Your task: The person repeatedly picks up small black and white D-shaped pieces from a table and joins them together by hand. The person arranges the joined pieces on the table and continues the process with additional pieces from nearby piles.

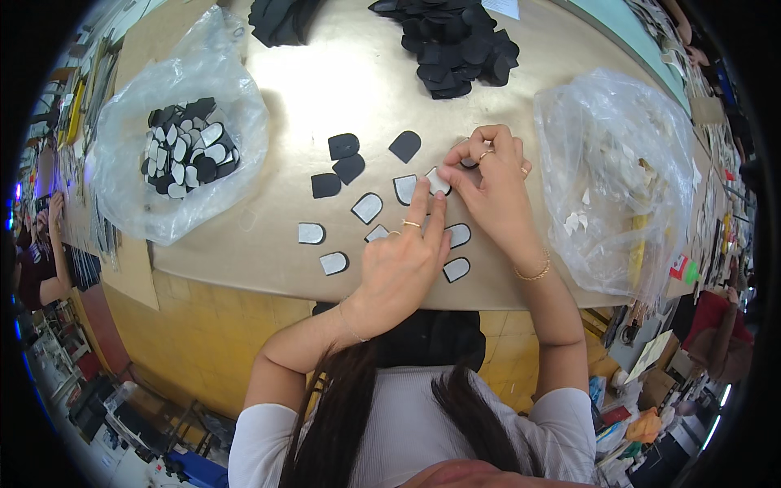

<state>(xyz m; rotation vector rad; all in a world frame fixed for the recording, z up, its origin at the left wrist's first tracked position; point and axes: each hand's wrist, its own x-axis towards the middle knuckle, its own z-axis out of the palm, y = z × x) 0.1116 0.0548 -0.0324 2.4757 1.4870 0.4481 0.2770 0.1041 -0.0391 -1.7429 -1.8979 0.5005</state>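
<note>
Small arch-shaped pieces lie on the table before me, some plain black [404, 146], others with a white face inside a black border [367, 208]. My left hand [399, 264] reaches out with index and middle fingers straight, their tips resting on one white-faced piece [438, 181]. At that piece's right edge is the thumb of my right hand [490, 183], its fingers curled in a pinch. Partly under those right fingers shows a dark piece [469, 162]; whether they grip it is hidden. More white-faced pieces [456, 269] lie around my left hand.
A clear plastic bag [244, 98] at left holds a heap of black and white pieces [181, 154]. Another clear bag [602, 130] with white scraps lies at right. Black pieces are piled [460, 49] at the far side. The table's front edge [244, 289] is near my forearms.
</note>
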